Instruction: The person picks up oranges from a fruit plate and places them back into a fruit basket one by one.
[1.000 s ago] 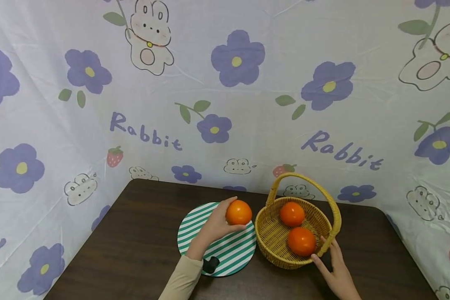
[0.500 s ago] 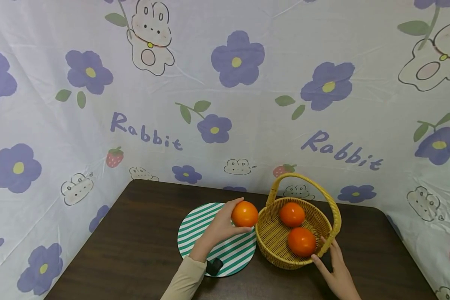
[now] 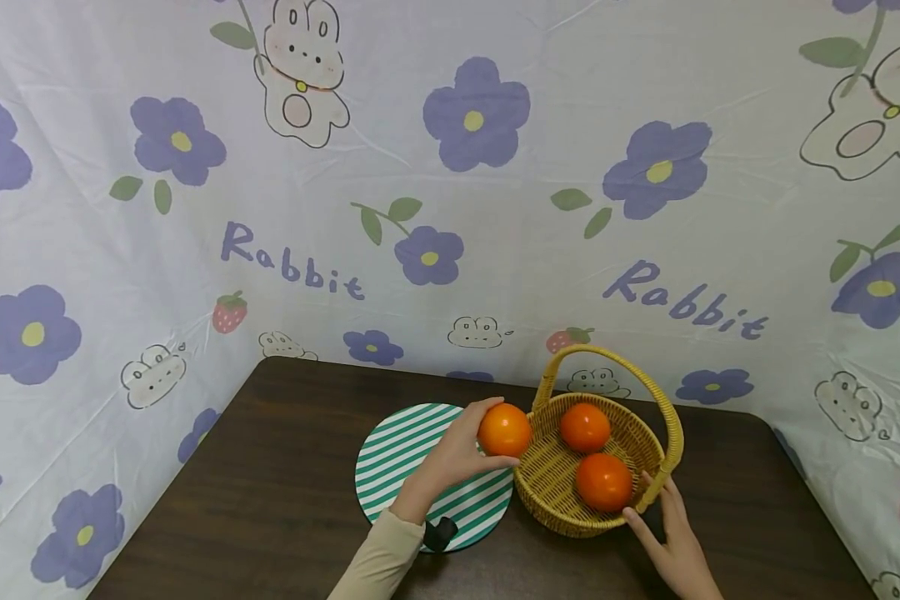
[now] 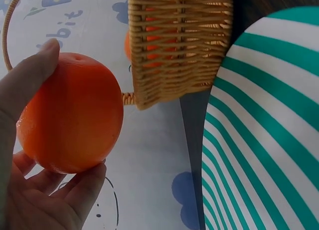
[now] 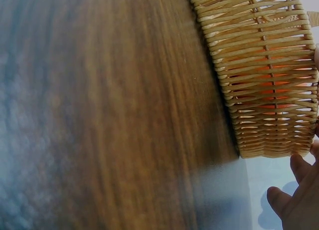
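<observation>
My left hand (image 3: pixel 461 450) holds an orange (image 3: pixel 505 431) with the thumb on one side and the fingers on the other. It is held up by the left rim of the wicker basket (image 3: pixel 562 521), above the edge of the striped round mat (image 3: pixel 390 467). In the left wrist view, the thumb and fingertips press against the orange (image 4: pixel 75 113). Two redder orange fruits lie in the basket, one toward the back (image 3: pixel 585 427) and one toward the front (image 3: pixel 604 482). At the basket's right side, my right hand (image 3: pixel 675 542) grips the rim near the handle's foot.
The basket's tall arched handle (image 3: pixel 630 367) rises over its opening. Under everything is a dark wooden table (image 3: pixel 270 475). A white cloth (image 3: pixel 495 250) printed with flowers and rabbits hangs behind it. A small black device (image 3: pixel 440 533) sits at my left wrist.
My left hand has carried the orange rightward, from above the striped mat to the basket's left rim. The right hand and the basket have stayed in place.
</observation>
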Available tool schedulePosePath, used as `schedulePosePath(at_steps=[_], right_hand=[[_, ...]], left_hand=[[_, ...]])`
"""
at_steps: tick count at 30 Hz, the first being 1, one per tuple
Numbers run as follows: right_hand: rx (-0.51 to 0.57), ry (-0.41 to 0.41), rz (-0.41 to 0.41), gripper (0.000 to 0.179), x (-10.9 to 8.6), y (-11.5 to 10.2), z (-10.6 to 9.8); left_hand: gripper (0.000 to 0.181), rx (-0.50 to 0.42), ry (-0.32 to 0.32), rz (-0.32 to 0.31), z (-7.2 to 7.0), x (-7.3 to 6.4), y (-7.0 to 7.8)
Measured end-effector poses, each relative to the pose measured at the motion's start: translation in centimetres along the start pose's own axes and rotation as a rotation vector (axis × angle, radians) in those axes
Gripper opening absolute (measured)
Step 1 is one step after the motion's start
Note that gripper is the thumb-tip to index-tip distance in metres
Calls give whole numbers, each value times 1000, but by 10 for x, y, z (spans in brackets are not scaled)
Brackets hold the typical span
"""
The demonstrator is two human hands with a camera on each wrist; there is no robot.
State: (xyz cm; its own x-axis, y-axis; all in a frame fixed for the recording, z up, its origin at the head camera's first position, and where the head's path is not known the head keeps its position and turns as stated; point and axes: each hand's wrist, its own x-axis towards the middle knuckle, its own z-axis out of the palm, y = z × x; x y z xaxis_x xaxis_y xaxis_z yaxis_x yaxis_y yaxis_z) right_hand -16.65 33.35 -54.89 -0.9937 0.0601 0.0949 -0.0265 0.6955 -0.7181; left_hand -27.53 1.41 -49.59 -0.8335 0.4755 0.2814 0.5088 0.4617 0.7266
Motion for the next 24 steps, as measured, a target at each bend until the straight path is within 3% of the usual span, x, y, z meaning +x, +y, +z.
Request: schedulePosePath(at_steps=[7, 24], right_hand=[[2, 7, -5, 70, 0, 0, 0], [13, 6, 0, 70, 0, -2, 0]], left_hand=[[89, 7, -3, 40, 6, 3, 7], [88, 6, -46, 57, 19, 12, 12]])
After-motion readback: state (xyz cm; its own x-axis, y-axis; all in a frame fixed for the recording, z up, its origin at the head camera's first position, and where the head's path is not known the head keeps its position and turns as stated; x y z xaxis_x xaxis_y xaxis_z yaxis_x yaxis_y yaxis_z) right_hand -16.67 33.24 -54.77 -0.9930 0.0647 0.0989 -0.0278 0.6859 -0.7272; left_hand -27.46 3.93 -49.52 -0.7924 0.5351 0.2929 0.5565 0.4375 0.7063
